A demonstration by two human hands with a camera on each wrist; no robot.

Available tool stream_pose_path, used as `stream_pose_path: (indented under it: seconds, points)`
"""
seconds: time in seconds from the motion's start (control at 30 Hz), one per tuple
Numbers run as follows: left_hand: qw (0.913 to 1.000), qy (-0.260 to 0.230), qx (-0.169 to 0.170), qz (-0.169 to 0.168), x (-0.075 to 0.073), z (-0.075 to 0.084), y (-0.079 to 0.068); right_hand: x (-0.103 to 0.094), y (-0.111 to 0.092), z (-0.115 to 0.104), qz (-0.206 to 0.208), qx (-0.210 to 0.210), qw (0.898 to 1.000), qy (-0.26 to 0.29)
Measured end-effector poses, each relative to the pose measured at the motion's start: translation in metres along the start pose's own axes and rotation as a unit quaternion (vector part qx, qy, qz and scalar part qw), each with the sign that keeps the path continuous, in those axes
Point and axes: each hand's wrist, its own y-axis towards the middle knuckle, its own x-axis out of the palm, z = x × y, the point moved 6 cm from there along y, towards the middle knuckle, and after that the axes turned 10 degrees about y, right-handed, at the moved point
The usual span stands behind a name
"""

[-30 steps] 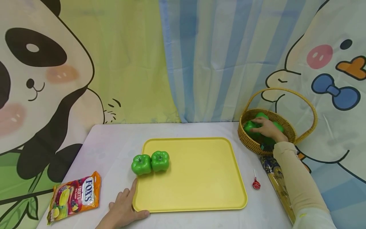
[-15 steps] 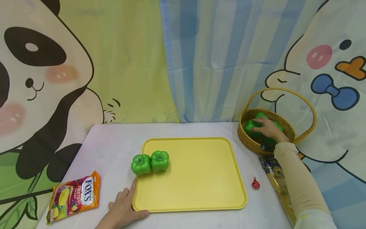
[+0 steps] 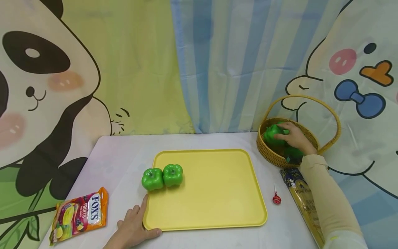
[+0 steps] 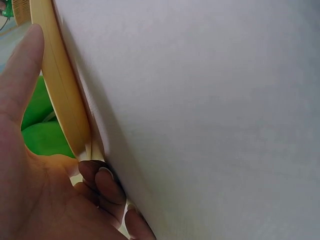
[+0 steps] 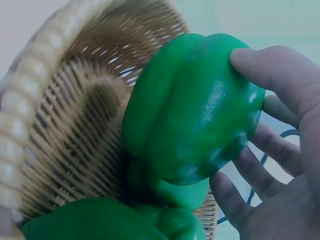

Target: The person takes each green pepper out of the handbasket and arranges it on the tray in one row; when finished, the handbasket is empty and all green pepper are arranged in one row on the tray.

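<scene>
My right hand grips a glossy green bell pepper inside the wicker basket at the back right. The right wrist view shows the thumb on its near side and fingers around its end. More green bell peppers lie beneath it, partly hidden. At the front left corner of the yellow tray, my left hand rests with index finger and thumb straight along two sides of the rim. Two green bell peppers, one at the tray's left edge and another touching it, sit side by side.
An orange candy bag lies at the table's left. Right of the tray are a red lollipop and a long gold-and-dark packet, partly covered by my right sleeve. The basket handle arches over the basket.
My right hand has shifted slightly within the basket and now raises a bell pepper a little. The left hand and the peppers at the tray stay put; the head view has turned slightly.
</scene>
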Motion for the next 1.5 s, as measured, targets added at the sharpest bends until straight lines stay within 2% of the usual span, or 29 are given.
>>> stream_pose_path:
  seconds: [0.33, 0.7, 0.87, 1.03, 1.3, 1.5]
  points:
    - [1.0000, 0.005, 0.001, 0.002, -0.001, 0.000, 0.000, -0.009, -0.020, -0.010, 0.033, 0.006, 0.998, 0.060]
    - [1.0000, 0.004, 0.001, -0.006, 0.001, 0.001, 0.000, -0.013, -0.038, -0.029, 0.059, 0.003, 0.995, 0.079]
    - [1.0000, 0.006, 0.002, -0.004, -0.001, 0.001, 0.000, -0.008, -0.045, -0.044, 0.076, -0.019, 0.992, 0.097]
    - [1.0000, 0.008, 0.005, -0.002, -0.001, 0.001, 0.000, -0.002, -0.050, -0.055, 0.086, -0.029, 0.992, 0.088]
    - [1.0000, 0.001, 0.001, -0.005, 0.000, -0.001, 0.001, 0.011, -0.054, -0.061, 0.077, -0.026, 0.991, 0.102]
    - [1.0000, 0.007, 0.004, -0.002, 0.000, -0.001, 0.002, 0.027, -0.058, -0.073, 0.066, -0.064, 0.985, 0.145]
